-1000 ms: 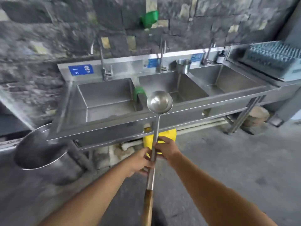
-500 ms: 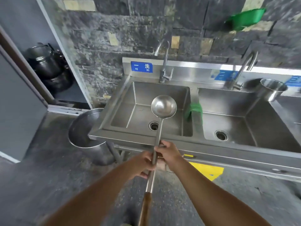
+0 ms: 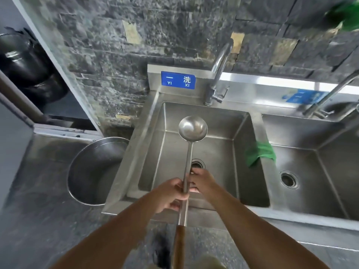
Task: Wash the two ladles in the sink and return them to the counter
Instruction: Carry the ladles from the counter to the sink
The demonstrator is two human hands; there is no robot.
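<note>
Now, ladle: a long stainless-steel ladle with a round bowl and a brown wooden grip (image 3: 186,167) is held out over the left basin, bowl farthest from the person, wooden end nearest.
Ladle bowl: it hangs above the middle of the basin, hollow side up, and looks bare and shiny.
Left hand: the left hand (image 3: 171,195) is wrapped round the steel shaft, fingers curled closed on it, just above the front rim of the sink.
Right hand: the right hand (image 3: 202,182) grips the same shaft a little farther along, touching the left hand; its fingers close round the metal.
Sink: the stainless-steel sink unit with square basins (image 3: 136,148) stands against the wall; the ladle shaft crosses its front edge.
Drain: the round drain of the left basin (image 3: 198,164) shows partly behind the shaft and the right hand.
Tap: a curved chrome tap (image 3: 217,74) rises at the back edge of the left basin; no water is seen running.
Cloth: a green cloth (image 3: 260,153) is draped over the divider between the left basin and the next.
Sign: a blue label with white characters (image 3: 178,80) sits on the backsplash, left of the tap.
Pot: a large round steel pot (image 3: 93,171) stands on the floor just beside the sink's left edge.
</note>
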